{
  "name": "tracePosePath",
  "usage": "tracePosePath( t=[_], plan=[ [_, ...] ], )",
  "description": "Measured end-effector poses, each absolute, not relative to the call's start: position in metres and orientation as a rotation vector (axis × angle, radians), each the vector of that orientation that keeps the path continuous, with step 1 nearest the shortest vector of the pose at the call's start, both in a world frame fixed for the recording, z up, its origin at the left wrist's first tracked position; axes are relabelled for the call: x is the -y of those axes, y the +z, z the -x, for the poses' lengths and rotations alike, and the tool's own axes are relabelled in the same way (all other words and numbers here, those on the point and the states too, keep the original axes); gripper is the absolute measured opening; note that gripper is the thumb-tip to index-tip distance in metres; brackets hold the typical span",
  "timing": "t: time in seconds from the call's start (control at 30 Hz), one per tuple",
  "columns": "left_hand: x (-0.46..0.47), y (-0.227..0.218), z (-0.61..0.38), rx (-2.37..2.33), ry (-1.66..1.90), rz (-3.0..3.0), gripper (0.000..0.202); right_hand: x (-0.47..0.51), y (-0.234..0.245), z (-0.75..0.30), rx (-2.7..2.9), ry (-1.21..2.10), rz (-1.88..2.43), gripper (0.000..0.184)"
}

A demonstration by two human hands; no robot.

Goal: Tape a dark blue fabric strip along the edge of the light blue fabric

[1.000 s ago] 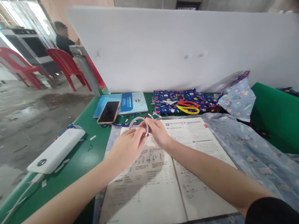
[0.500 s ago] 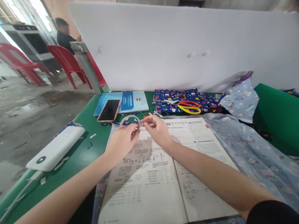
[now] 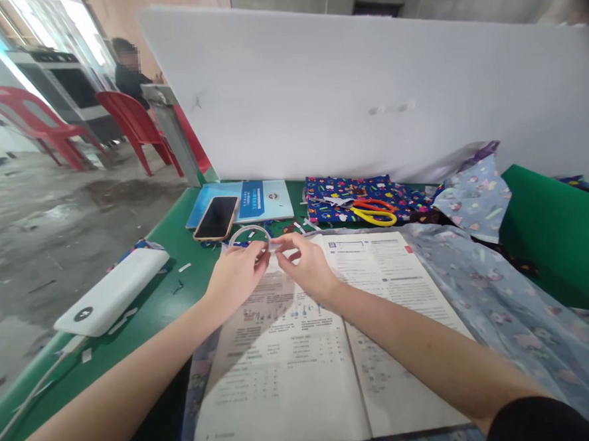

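Observation:
My left hand (image 3: pixel 235 275) grips a thin clear roll of tape (image 3: pixel 248 233) by its near edge, above the top left corner of an open book (image 3: pixel 326 338). My right hand (image 3: pixel 304 266) is pinched on the short free end of the tape (image 3: pixel 275 246), drawn a little way out of the roll. The two hands almost touch over the book's left page. The book lies on pale blue patterned wrapping paper (image 3: pixel 504 301) spread over the green table (image 3: pixel 146 323).
A phone (image 3: pixel 216 218) lies on a blue booklet (image 3: pixel 258 201) behind the hands. Orange and yellow scissors (image 3: pixel 371 210) rest on dark blue patterned paper (image 3: pixel 357 193). A white power bank (image 3: pixel 112 291) sits at the left edge. A white board (image 3: pixel 366 89) stands behind. Red chairs (image 3: pixel 134 127) and a person are beyond.
The tape roll and my left hand have shifted left and a little lower. My right hand has drawn a short strip of tape out of the roll.

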State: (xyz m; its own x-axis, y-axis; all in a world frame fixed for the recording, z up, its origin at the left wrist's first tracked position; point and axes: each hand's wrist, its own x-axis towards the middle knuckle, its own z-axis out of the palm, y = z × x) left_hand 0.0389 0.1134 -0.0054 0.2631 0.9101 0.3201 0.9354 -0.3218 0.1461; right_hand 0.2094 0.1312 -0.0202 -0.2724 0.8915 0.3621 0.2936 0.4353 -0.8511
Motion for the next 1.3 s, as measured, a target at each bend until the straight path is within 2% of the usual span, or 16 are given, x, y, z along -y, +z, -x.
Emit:
tracePosePath(
  t=[0.2,0.47,0.87,1.3],
  plan=[
    [-0.114,-0.007,-0.039,1.772,-0.529,2.439,0.022,-0.134,-0.019,-0.210,1.786,0.934,0.949,0.025],
    [-0.114,-0.012,-0.039,1.699,-0.496,2.418,0.025,-0.135,-0.022,-0.207,1.813,0.996,0.950,0.036],
    [-0.111,-0.008,-0.041,1.785,-0.488,2.404,0.026,-0.139,-0.029,-0.209,1.889,0.819,1.037,0.017],
    [-0.111,0.004,-0.041,1.552,-0.665,2.529,0.018,-0.140,-0.025,-0.210,1.946,0.777,0.945,0.003]
  ],
)
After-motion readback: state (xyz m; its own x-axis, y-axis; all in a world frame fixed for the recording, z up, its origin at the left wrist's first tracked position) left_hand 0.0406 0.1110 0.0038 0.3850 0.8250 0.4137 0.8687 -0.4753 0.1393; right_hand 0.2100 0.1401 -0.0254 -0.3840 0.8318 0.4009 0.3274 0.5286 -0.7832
